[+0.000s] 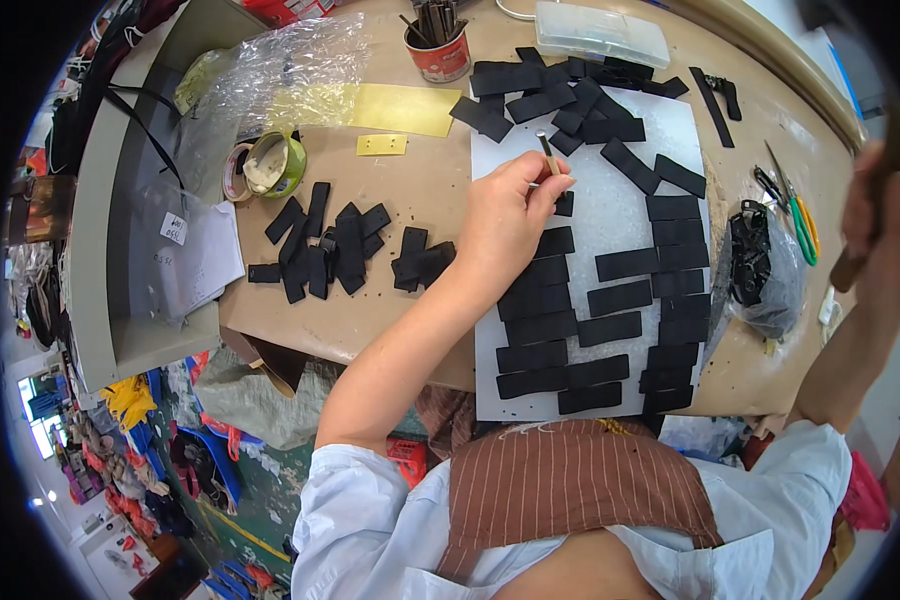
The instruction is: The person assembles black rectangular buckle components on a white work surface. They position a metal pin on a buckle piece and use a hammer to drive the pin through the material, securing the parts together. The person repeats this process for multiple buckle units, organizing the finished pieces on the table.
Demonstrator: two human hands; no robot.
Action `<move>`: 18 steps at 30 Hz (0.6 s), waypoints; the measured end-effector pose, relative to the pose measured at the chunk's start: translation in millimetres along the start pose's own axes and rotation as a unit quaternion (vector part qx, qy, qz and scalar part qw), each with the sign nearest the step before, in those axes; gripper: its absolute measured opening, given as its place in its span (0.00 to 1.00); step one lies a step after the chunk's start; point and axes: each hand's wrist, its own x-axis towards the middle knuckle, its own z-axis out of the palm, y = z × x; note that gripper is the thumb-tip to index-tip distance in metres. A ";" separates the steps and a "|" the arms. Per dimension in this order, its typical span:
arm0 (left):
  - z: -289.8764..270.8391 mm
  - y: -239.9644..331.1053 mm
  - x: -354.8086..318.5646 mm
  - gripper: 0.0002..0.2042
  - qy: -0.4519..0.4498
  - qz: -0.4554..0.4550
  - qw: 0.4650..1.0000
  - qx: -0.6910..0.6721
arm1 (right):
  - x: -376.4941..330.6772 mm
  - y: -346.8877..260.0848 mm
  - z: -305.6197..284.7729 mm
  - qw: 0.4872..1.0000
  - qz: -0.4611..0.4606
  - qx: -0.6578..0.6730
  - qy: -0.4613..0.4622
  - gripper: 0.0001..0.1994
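My left hand (510,215) is closed in a pinch round a short metal punch (544,146), held over the upper left part of a white board (610,210). A black strip (564,204) lies just beneath my fingers, partly hidden by them. Raised at the far right, my right hand (875,210) grips a brown wooden handle (847,268); motion blur and the dark picture rim obscure the tool's other end. Short black strips (535,328) lie in overlapping columns on the board. A looser heap of black strips (580,100) covers its far end.
Left of the board lie more black strips (348,250), tape rolls (275,165) and a yellow sheet (405,108). A red cup (440,57) of metal rods and a clear plastic case (602,35) stand at the back. Scissors (802,220) and a plastic bag (767,270) lie right.
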 end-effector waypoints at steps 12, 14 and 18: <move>0.6 -11.0 -1.0 0.06 0.011 0.053 0.997 0.049 | -21.2 9.4 45.3 0.975 0.014 -0.051 -0.216 0.16; -4.3 -12.6 -0.6 0.06 -0.020 0.057 0.997 0.045 | -22.3 14.3 38.4 0.972 0.028 -0.062 -0.223 0.16; -3.7 -14.6 -1.1 0.06 -0.020 0.050 0.998 0.017 | -15.5 40.7 15.3 0.969 -0.033 -0.144 -0.197 0.16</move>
